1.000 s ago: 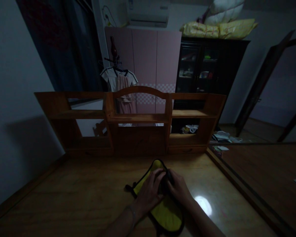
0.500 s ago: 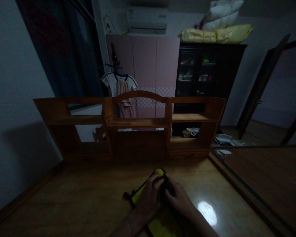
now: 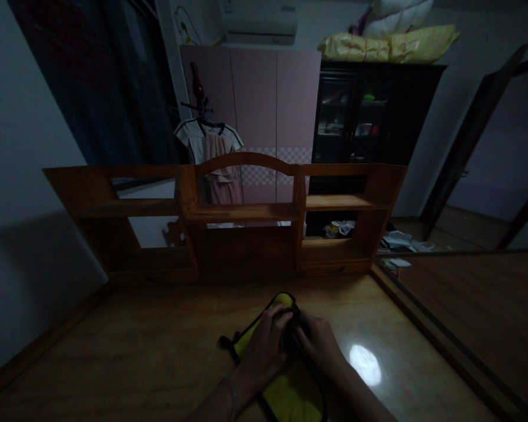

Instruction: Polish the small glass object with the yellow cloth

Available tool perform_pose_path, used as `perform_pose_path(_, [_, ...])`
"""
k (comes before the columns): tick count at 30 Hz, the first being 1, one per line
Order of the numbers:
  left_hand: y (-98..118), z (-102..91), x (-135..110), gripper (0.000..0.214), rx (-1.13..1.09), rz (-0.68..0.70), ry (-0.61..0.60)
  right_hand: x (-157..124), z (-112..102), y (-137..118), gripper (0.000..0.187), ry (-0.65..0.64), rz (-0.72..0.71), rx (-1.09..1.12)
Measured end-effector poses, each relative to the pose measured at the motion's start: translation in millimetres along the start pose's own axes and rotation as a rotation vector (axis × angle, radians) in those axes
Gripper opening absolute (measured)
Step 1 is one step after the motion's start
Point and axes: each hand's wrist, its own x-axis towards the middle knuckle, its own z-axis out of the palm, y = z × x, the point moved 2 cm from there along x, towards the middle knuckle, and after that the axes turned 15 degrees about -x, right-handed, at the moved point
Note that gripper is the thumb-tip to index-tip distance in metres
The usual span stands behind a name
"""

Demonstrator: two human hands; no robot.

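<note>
A yellow pouch with black edging (image 3: 295, 391) lies slanted on the wooden surface in front of me, with a small dark tab sticking out at its left corner. Across its upper part rests my left hand (image 3: 265, 343), fingers curled in at the black edge near the far end. My right hand (image 3: 320, 344) is closed on the same dark edge from the right, thumb toward the left fingers. The two hands nearly meet there. Dim light and the fingers hide whether a zipper or another small dark part sits between them.
A wooden shelf unit (image 3: 242, 212) with several compartments stands along the far edge of the tabletop (image 3: 158, 340). A raised wooden rim (image 3: 422, 328) runs down the right side. Beyond are a pink wardrobe (image 3: 253, 99), hanging clothes (image 3: 217, 146) and a dark cabinet (image 3: 405, 111).
The camera view has tilted slightly down, so the room sits higher in the picture. Both hands stay at the pouch's black edge with only slight movement.
</note>
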Motion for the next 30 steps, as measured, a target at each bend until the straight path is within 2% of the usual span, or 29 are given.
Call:
perform_pose_path(9, [4, -0.6, 0, 0.073, -0.03, -0.035, 0.017, -2, 5, 10, 0.015, 0.107, 0.084, -0.091])
perform_pose_path(13, [5, -1.0, 1, 0.073, -0.035, -0.044, 0.023, -3, 6, 9, 0.018, 0.129, 0.063, -0.091])
perform_pose_path(21, [9, -1.1, 4, 0.076, -0.022, -0.074, 0.018, -3, 9, 10, 0.024, 0.093, -0.024, -0.063])
perform_pose_path(28, [7, -2.6, 2, 0.077, -0.009, -0.105, -0.004, -3, -1, 1, 0.02, -0.001, -0.076, 0.024])
perform_pose_path(30, [6, -1.9, 2, 0.075, 0.0, -0.094, -0.015, -3, -1, 3, 0.025, -0.021, -0.064, 0.019])
